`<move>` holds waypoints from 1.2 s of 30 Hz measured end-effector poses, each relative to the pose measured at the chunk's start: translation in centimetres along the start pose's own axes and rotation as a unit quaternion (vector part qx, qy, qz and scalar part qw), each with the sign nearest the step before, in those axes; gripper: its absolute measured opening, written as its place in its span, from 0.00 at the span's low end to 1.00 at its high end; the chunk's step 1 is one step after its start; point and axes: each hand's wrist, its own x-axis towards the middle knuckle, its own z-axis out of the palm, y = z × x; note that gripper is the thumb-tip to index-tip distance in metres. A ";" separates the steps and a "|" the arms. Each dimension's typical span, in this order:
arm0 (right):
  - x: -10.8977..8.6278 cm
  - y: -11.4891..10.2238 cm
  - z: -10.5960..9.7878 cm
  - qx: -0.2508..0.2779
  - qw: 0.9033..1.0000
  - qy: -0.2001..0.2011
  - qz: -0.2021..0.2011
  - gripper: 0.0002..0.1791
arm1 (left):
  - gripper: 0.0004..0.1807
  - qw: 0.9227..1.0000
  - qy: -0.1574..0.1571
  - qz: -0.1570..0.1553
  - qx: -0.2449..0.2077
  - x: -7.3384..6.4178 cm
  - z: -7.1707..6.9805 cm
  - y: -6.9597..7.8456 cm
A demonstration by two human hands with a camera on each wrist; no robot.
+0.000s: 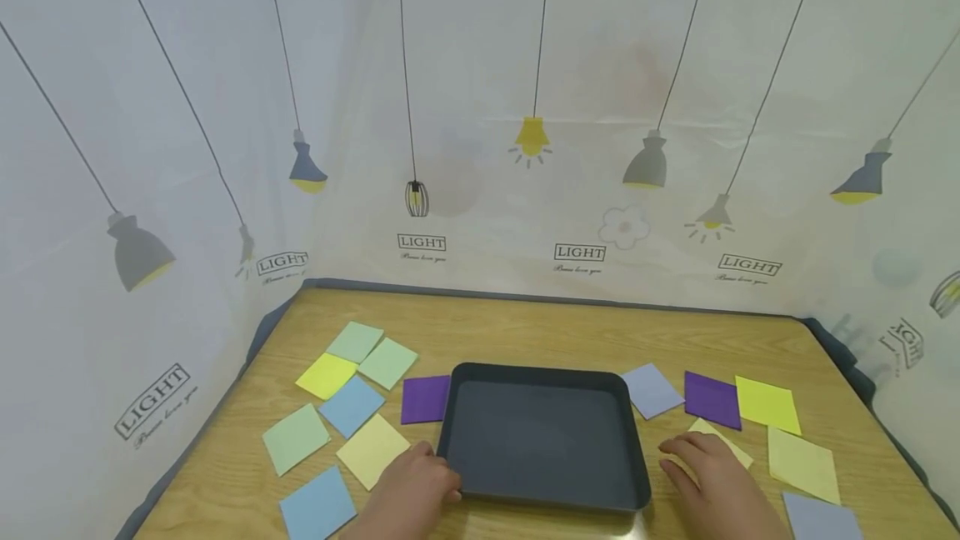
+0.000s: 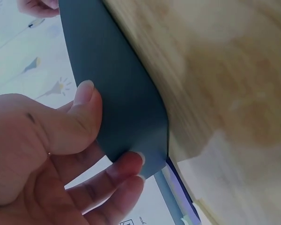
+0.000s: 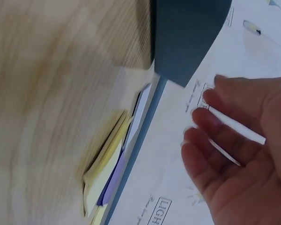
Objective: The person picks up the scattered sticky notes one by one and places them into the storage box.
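A dark grey rectangular baking tray (image 1: pixel 547 440) sits in the middle of the wooden table, its inside bare. At its near left corner is my left hand (image 1: pixel 420 486). In the left wrist view, that hand's thumb (image 2: pixel 86 105) lies against the front wall of the tray (image 2: pixel 117 84), with other fingers round the corner, so the hand grips it. My right hand (image 1: pixel 712 482) is held beside the near right corner, apart from the tray. Its fingers (image 3: pixel 201 164) are loosely bent with nothing between them, and a pale yellow paper square (image 1: pixel 738 450) lies partly hidden behind it.
Several coloured paper squares lie left of the tray, among them a blue one (image 1: pixel 318 505) and a green one (image 1: pixel 296 438). A purple square (image 1: pixel 424 400) touches its left side. More, including a bright yellow one (image 1: pixel 768 403), lie to the right. A lamp-patterned sheet (image 1: pixel 480 107) surrounds the table.
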 end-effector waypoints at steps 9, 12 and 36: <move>1.3 3.1 -1.6 -0.012 0.985 -0.115 0.127 0.14 | 0.03 0.999 0.026 -0.003 -0.024 0.0 -0.5 -0.2; 1.5 4.3 -1.4 -0.024 0.988 -0.104 0.115 0.13 | 0.02 0.999 0.025 0.003 -0.034 0.1 -0.6 -0.4; 1.6 6.8 -0.2 -0.016 0.980 -0.138 0.142 0.35 | 0.03 0.999 0.010 0.002 -0.043 0.2 -1.3 -0.2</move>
